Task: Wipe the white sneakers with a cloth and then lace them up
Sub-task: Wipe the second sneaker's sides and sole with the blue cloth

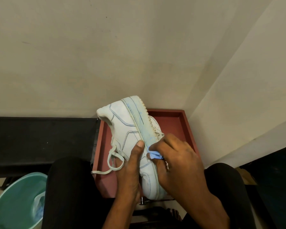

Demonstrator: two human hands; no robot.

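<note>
Mid-wipe: right hand [177, 161] fingers pinch blue cloth [153, 155] vs sneaker [122, 128] midsole, 3 o'clock of left hand [129, 169] gripping upper; lace [101, 171] loose, lacing tbd.

You've got a white leather sneaker [122, 129] with blue stitch lines and blue smears along its sole edge, light-blue crumpled cloth [153, 154], brick-red square tray [177, 123], teal round plastic tub [12, 195].

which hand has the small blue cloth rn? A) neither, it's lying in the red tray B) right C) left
B: the right hand pinches the small blue cloth against the sole edge of the white low-top sneaker, while the left hand holds the shoe's side.
</note>
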